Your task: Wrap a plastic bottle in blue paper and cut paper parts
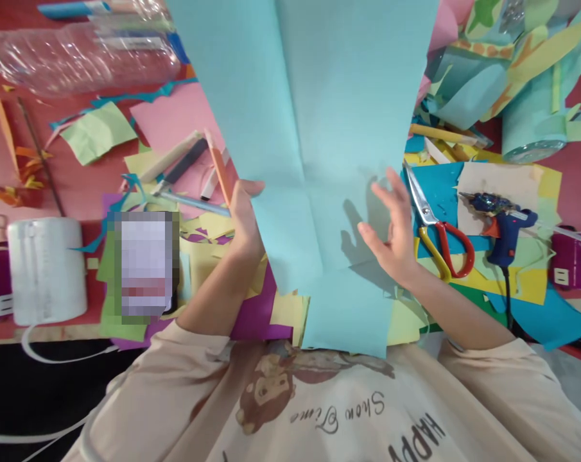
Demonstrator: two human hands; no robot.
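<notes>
While my left hand (246, 217) pinches blue paper (338, 122), my right hand (395, 240) hovers spread. The paper's long axis points forward.

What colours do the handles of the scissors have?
One handle is red, the other yellow; the head view shows them best.

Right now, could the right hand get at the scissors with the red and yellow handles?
Probably yes: the right hand looks empty, its fingers spread near the light-blue sheet, and the scissors lie just beside it, handles uncovered.
</notes>
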